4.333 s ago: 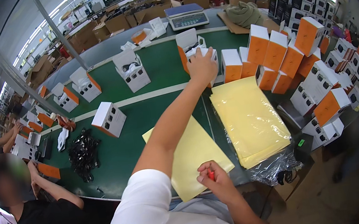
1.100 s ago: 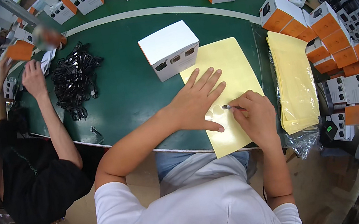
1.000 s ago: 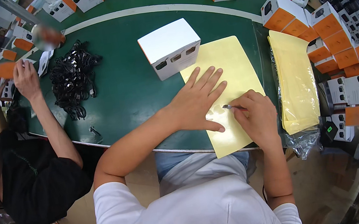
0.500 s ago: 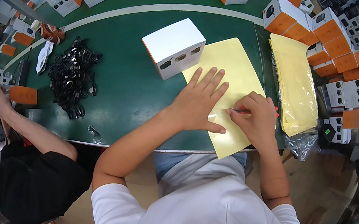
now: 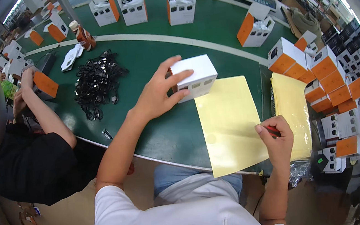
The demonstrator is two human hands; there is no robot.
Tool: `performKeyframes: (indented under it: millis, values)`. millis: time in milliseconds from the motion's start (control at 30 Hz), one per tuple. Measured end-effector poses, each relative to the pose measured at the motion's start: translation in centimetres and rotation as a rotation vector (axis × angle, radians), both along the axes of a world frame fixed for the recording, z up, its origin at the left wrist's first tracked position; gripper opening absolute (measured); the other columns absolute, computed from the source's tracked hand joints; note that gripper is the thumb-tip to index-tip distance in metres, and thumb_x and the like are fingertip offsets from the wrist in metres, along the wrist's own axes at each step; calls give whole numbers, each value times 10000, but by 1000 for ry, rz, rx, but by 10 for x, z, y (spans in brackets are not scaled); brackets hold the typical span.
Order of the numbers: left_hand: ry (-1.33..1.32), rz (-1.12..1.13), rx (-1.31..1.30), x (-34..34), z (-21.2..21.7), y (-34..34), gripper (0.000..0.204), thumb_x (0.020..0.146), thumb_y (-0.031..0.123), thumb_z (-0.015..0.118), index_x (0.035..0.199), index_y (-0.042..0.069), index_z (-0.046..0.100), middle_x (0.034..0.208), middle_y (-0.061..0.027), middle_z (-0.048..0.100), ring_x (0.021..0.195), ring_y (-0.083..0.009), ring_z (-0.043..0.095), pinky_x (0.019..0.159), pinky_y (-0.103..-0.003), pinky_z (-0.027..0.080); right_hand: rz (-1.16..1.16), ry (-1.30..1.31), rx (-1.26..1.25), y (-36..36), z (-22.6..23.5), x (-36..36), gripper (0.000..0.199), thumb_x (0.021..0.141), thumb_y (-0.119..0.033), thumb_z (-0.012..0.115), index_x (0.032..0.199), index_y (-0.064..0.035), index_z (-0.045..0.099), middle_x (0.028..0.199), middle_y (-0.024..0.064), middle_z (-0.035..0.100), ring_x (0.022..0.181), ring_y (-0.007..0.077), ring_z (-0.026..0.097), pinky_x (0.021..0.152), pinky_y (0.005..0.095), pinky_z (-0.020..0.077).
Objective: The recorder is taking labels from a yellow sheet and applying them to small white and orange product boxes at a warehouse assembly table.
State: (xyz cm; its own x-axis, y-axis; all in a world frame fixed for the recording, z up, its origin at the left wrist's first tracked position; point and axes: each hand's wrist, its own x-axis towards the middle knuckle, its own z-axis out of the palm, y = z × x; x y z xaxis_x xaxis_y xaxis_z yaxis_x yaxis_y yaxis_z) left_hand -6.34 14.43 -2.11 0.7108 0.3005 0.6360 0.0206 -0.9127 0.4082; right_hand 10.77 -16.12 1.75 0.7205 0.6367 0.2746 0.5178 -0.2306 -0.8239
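Note:
My left hand grips the left end of a small white carton with printed pictures on its front, the thumb low on the front and fingers over the top. The carton stands at the far edge of a glossy yellow sheet. A faint round mark shows on the sheet's left part. At the sheet's right edge, my right hand is closed around a slim red-and-black tool. Its tip is hidden, so I cannot tell its kind.
A bagged stack of yellow sheets lies right of my hand, beside piled white-and-orange cartons. Tangled black cables and a brown bottle are left. Open cartons stand behind. A co-worker handles a carton at left.
My left hand has left the yellow sheet and taken hold of the white carton. My right hand has drawn back to the sheet's right edge with the tool. The view has shifted.

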Motion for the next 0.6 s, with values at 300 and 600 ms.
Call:
performKeyframes:
  millis: [300,600]
  values:
    - [-50,-172,-303,-16,7,-32,372,872,92,783,1241,90,733,1436,-147,623,1312,-324,599,1068,-410,494,118,-203,74,48,37,-20,167,786,-111,861,831,-64,708,822,34,639,779,183,605,780,333,408]
    - [-23,-212,-462,-28,24,-59,363,887,138,787,1243,91,739,1395,-149,646,1057,-250,649,942,-369,529,173,-492,42,79,47,-34,172,795,-195,865,836,-102,727,803,-5,635,768,182,598,747,353,346]
